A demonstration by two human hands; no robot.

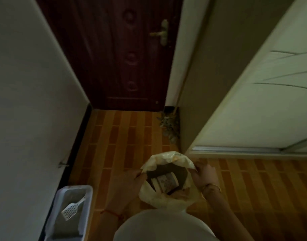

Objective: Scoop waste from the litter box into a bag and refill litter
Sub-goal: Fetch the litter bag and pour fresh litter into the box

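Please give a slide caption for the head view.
Left hand and right hand hold the bag open; the scoop lies in the litter box nearby.

Left hand (130, 179), right hand (205, 174): pinching fingers (199, 166).

A dim entrance hallway of a home: a maroon panelled front door (114, 58) with a brass lever handle (162, 33) is closing off the far end, orange brick-patterned floor tiles (123, 136) are running between white walls (27, 84), and a cat's litter box (87, 206), slotted scoop (71, 208) inside, is sitting against the black skirting board (79, 141).
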